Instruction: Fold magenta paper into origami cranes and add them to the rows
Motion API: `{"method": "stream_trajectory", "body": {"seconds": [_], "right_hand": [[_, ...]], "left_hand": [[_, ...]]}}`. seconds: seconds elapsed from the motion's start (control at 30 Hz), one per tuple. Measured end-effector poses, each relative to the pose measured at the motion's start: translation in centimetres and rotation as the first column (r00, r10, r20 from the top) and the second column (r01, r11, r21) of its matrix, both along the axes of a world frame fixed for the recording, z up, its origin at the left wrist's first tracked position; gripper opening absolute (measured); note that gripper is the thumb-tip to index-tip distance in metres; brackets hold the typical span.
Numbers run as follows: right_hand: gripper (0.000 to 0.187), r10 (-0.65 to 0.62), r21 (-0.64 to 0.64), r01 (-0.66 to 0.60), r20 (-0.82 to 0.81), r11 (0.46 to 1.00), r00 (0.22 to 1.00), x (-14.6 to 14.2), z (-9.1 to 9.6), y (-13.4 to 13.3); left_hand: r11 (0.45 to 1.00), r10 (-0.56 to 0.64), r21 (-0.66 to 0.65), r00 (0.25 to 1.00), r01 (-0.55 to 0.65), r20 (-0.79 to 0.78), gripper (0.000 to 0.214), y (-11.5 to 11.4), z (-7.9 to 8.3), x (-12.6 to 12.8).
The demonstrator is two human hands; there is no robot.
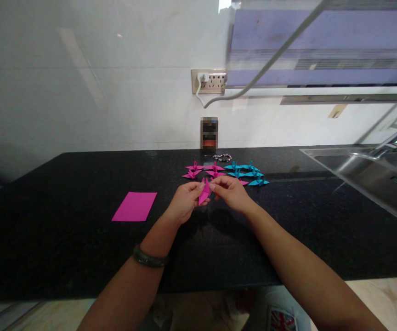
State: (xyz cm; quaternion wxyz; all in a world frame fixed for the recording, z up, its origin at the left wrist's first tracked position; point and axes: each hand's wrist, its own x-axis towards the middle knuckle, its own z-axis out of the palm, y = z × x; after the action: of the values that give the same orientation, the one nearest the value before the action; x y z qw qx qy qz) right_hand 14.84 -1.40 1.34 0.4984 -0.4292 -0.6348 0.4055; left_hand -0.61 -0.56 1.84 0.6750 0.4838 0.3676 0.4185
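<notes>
Pink paper, a part-made fold (204,193), was pinched between the left grip (184,202) and the right grip (231,193), both clenched on it just above the surface (64,239). Pink cranes (203,170) and blue cranes (248,174) lay just beyond the grips; a flat sheet (134,206) lay well left of them. Judged good practice: align edges first, then press each crease firmly.

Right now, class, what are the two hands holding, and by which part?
Both hold one folded pink paper above the black counter. The left hand pinches its left edge; the right hand pinches its upper right edge.
</notes>
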Motion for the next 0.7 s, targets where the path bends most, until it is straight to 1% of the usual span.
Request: {"method": "stream_trajectory", "body": {"seconds": [0.23, 0.47, 0.7], "right_hand": [[0.022, 0.045, -0.009, -0.045, -0.003, 0.999, 0.999, -0.01, -0.15, -0.01], [0.021, 0.070, -0.016, -0.070, -0.007, 0.997, 0.998, 0.09, -0.04, -0.04], [0.019, 0.081, -0.024, -0.080, 0.012, 0.996, 0.997, 0.15, 0.03, -0.02]], "left_hand": [[1.000, -0.009, 0.006, 0.999, 0.009, -0.043, 0.027, -0.01, -0.03, 0.00], [1.000, -0.020, -0.013, 1.000, 0.019, -0.012, 0.023, 0.00, 0.10, 0.01], [0.999, -0.028, -0.022, 1.000, 0.028, -0.004, 0.023, 0.05, 0.09, -0.04]]}}
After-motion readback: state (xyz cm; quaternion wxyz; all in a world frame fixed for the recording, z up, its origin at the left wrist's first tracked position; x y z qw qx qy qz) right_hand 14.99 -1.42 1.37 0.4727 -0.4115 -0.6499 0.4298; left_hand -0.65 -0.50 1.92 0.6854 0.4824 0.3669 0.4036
